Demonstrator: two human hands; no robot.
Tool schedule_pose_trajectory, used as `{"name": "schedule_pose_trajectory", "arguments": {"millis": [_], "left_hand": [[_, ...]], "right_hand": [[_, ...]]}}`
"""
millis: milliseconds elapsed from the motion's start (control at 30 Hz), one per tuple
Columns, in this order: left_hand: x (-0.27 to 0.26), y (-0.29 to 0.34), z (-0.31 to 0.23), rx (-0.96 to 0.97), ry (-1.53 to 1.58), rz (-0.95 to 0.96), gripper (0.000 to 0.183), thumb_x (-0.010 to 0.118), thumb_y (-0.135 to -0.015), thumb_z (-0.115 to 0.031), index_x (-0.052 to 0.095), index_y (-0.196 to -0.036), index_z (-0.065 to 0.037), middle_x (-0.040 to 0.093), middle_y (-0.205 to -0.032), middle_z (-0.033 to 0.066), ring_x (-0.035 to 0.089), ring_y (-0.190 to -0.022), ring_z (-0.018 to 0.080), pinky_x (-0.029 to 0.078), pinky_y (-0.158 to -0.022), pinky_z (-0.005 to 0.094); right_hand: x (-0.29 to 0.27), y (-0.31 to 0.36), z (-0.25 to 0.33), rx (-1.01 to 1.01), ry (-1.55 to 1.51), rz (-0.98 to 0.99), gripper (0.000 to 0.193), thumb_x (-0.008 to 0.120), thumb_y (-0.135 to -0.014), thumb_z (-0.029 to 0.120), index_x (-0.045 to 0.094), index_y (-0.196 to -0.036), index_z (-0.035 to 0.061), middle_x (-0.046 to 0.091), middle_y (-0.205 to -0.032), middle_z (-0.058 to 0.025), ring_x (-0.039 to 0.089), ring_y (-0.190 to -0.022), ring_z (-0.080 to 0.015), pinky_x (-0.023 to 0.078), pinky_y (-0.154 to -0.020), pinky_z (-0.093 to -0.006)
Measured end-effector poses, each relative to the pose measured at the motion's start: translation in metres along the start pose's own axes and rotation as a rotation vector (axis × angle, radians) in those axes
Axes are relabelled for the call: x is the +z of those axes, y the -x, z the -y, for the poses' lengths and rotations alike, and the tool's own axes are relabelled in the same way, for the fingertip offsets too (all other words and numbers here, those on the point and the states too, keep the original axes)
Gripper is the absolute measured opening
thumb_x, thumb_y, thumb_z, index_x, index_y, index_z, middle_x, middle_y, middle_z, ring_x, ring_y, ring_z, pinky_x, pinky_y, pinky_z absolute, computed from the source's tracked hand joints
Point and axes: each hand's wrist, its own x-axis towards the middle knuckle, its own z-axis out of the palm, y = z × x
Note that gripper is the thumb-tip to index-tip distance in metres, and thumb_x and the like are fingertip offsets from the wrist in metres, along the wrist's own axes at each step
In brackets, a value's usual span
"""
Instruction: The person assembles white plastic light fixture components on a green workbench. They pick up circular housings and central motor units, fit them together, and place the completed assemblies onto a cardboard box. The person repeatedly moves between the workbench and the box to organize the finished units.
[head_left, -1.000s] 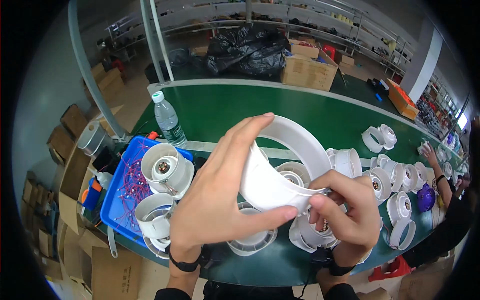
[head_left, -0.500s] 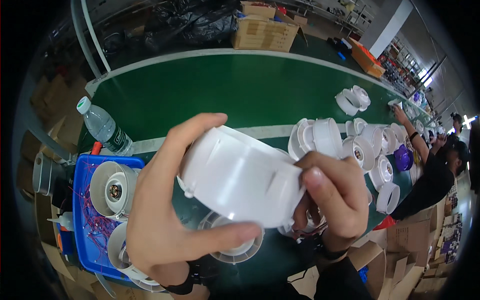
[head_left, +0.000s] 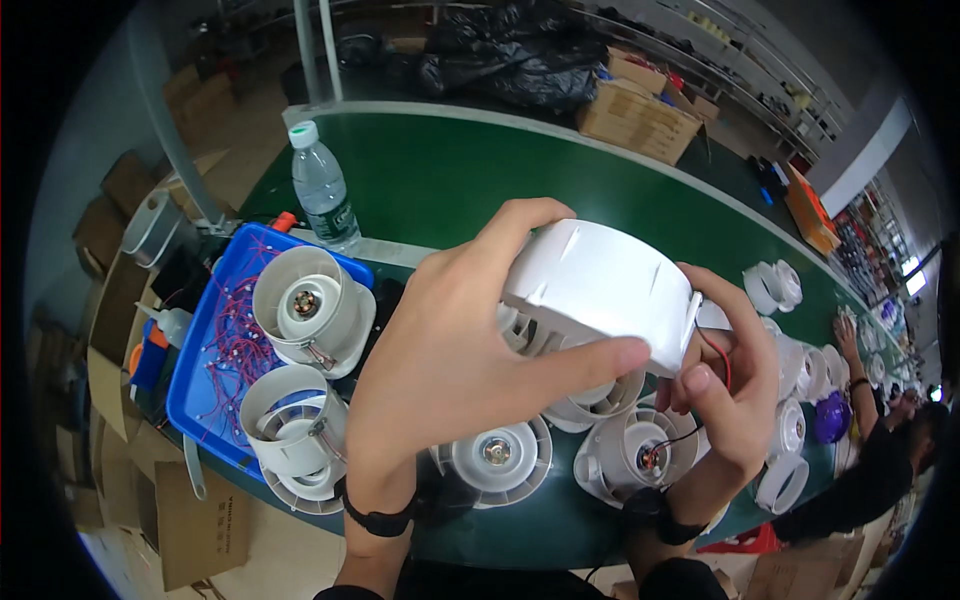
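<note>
My left hand (head_left: 460, 340) wraps round a white plastic fan housing (head_left: 605, 285), thumb along its near lower edge and fingers over its top. At the housing's right end is my right hand (head_left: 735, 375). Its index finger touches the rim, while the thumb and other fingers are bunched around thin wires (head_left: 722, 352), a red one showing along the hand. What lies inside those fingertips is partly hidden. Below stand a round fan part (head_left: 497, 452) with a ribbed rim and a white fan unit (head_left: 625, 462) with a copper motor and a black wire.
At left, a blue tray (head_left: 190, 385) holds red and blue wires, with two fan units (head_left: 305, 300) at its right side. A water bottle (head_left: 325, 195) stands behind it. More white housings (head_left: 790, 365) and a purple part (head_left: 832, 417) line the right, near a co-worker's arm (head_left: 860, 385).
The view has swung left, so the tray and bottle appear further right. The housing is higher and farther from me. My right fingers have shifted around its end, and the red wire now shows.
</note>
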Motion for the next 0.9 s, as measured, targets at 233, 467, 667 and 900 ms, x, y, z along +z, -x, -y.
{"name": "schedule_pose_trajectory", "arguments": {"millis": [233, 467, 667, 900], "left_hand": [[0.006, -0.008, 0.013, 0.019, 0.148, -0.18, 0.071, 0.088, -0.062, -0.023, 0.049, -0.118, -0.003, 0.058, -0.123, 0.0168, 0.058, -0.113, 0.025, 0.045, -0.097, 0.0363], [0.011, -0.017, 0.022, 0.3, -0.106, -0.106, 0.036, 0.089, -0.056, -0.012, 0.064, -0.081, -0.004, 0.047, -0.139, 0.0227, 0.049, -0.129, 0.0329, 0.037, -0.106, 0.0414], [0.016, -0.019, 0.025, 0.311, -0.145, -0.057, 0.03, 0.088, -0.053, -0.011, 0.068, -0.074, -0.003, 0.048, -0.14, 0.0233, 0.049, -0.129, 0.0374, 0.036, -0.107, 0.0444], [0.021, -0.022, 0.023, 0.411, -0.224, -0.045, 0.03, 0.089, -0.057, -0.012, 0.069, -0.078, -0.004, 0.045, -0.141, 0.0225, 0.064, -0.11, 0.0325, 0.053, -0.084, 0.0354]], "right_hand": [[-0.001, -0.011, -0.007, 0.114, -0.01, -0.031, 0.053, 0.059, -0.093, 0.015, 0.039, -0.141, 0.0, 0.067, -0.088, -0.0083, 0.06, -0.075, -0.0077, 0.043, -0.056, -0.0188], [0.009, -0.01, -0.002, -0.197, -0.133, -0.19, 0.049, 0.063, -0.089, 0.006, 0.043, -0.133, -0.0021, 0.063, -0.113, -0.0172, 0.062, -0.1, -0.0157, 0.051, -0.073, -0.0237], [0.009, -0.006, -0.001, -0.132, -0.272, -0.162, 0.034, 0.059, -0.092, 0.005, 0.043, -0.122, 0.0004, 0.065, -0.099, -0.014, 0.063, -0.084, -0.0115, 0.05, -0.065, -0.022], [0.015, -0.012, -0.005, -0.108, -0.4, -0.329, 0.052, 0.052, -0.098, 0.021, 0.036, -0.137, -0.0084, 0.068, -0.088, -0.0218, 0.065, -0.059, -0.0139, 0.044, -0.037, -0.0217]]}}
